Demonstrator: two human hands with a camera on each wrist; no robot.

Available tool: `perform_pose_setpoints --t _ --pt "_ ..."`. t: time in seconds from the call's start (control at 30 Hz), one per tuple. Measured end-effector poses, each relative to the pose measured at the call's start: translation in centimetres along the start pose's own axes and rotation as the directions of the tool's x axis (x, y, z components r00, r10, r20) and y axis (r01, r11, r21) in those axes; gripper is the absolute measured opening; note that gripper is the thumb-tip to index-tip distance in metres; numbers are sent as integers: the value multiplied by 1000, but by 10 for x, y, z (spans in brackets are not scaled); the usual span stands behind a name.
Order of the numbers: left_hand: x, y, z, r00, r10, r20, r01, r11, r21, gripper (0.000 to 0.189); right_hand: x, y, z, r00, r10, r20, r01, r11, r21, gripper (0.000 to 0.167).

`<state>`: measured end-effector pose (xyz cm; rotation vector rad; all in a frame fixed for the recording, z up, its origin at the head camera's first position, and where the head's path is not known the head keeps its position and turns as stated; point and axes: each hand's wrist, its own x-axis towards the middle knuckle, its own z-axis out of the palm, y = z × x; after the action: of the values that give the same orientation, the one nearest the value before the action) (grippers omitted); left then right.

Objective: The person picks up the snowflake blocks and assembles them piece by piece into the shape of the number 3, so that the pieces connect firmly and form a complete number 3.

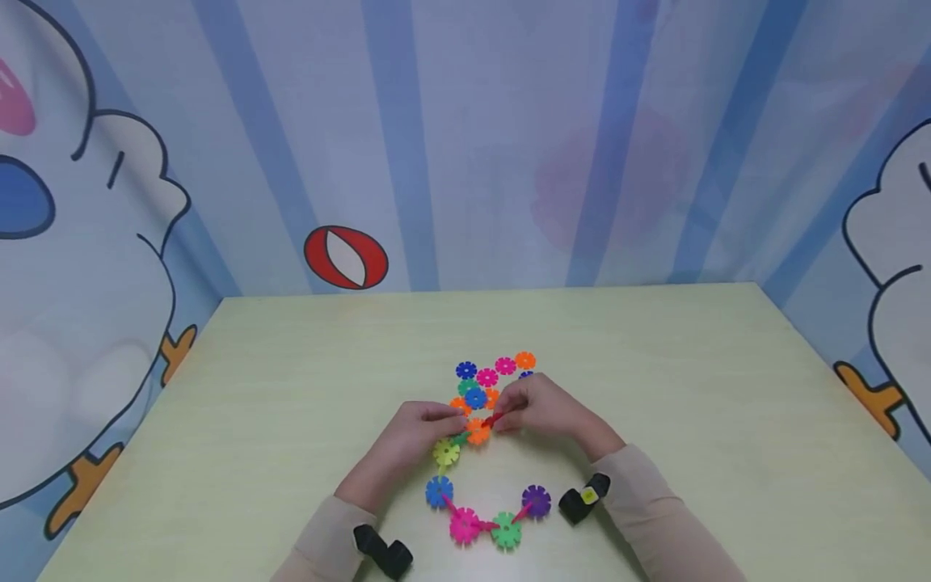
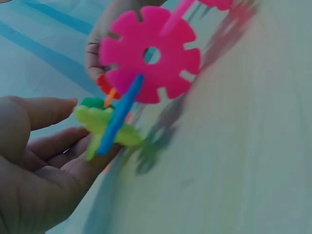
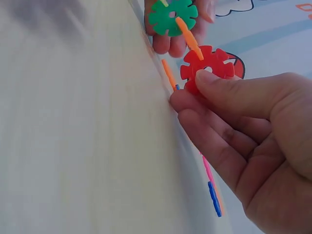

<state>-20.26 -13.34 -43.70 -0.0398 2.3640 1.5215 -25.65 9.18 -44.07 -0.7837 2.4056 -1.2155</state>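
Note:
My right hand (image 1: 544, 411) pinches a red notched disc (image 3: 222, 61) between thumb and fingers. An orange disc (image 3: 189, 38), seen edge-on in the right wrist view, is slotted into it. On its other side the orange disc joins a green disc (image 3: 160, 19), which my left hand (image 1: 416, 427) holds, its fingers behind it. From there the chain of interlocking discs curves toward me through a yellow disc (image 1: 446, 453), a blue disc (image 1: 440, 492) and a pink disc (image 1: 464, 526). It ends in a light green disc (image 1: 506, 531) and a purple disc (image 1: 537, 501).
Loose discs lie behind my hands, among them a dark blue one (image 1: 466, 370), a pink one (image 1: 505, 366) and an orange one (image 1: 525, 360). The pale table (image 1: 305, 347) meets a patterned blue backdrop (image 1: 487, 145) at its far edge.

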Motion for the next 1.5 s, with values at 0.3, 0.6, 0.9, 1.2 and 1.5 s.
perform_pose_setpoints --t 0.3,0.6,0.9,1.2,1.5 --pt "-31 -12 -15 998 -14 -59 11 999 -48 41 -11 5 2 998 69 3 -69 997 29 7" --pt "-63 -15 -3 989 -139 43 136 989 48 57 -20 9 2 996 87 -10 -87 996 -7 8" --pt "-68 -7 7 991 -130 17 126 984 128 50 -28 0 1 995 103 -13 -104 993 -53 7" --pt "-58 -5 -7 992 -118 -40 124 974 190 46 -36 -5 2 997 75 33 -72 994 -80 7" --pt "-44 -3 -31 996 -62 -63 78 948 309 38 -40 -10 5 987 62 146 -57 998 -34 11"
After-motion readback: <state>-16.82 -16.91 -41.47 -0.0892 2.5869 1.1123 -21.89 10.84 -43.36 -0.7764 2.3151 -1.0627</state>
